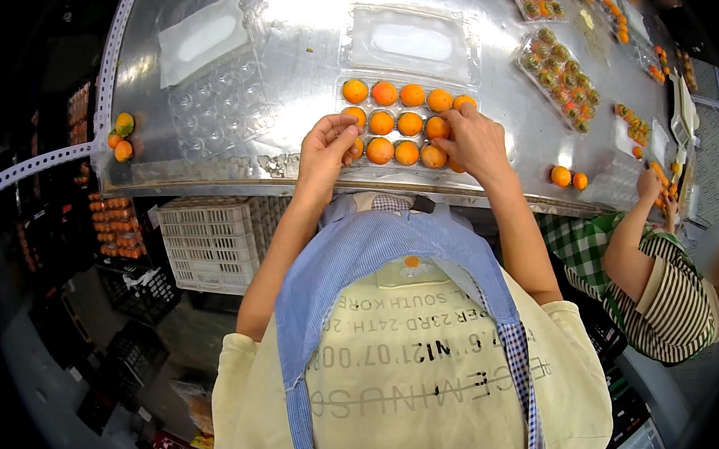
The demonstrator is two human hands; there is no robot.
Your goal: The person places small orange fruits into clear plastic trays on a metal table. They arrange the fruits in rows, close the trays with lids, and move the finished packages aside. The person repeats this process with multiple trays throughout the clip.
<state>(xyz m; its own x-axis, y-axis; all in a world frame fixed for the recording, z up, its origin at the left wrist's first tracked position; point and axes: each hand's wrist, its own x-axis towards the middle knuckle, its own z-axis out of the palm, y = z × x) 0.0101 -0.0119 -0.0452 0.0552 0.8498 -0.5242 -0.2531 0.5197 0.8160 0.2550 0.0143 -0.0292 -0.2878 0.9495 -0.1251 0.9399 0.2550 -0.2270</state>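
Rows of orange fruit (409,124), possibly persimmons, fill the cups of a clear plastic tray (368,172) near the metal table's front edge. At the tray's left end, my left hand (328,149) has its thumb and forefinger close together beside the end fruits; whether it grips one cannot be told. My right hand (473,137) lies over the right end, fingers on the fruits there and partly hiding them. The tray's lid, with a white foam pad (410,41), lies folded back behind the fruit. Left of it is a second open tray (223,109) with bare cups and a white pad (203,39).
Loose fruits (122,137) sit at the table's left end, two more (560,176) at the right front. Filled trays (559,79) stand at the right. A co-worker's arm (630,251) reaches over the table there. A white plastic crate (209,243) stands below the table.
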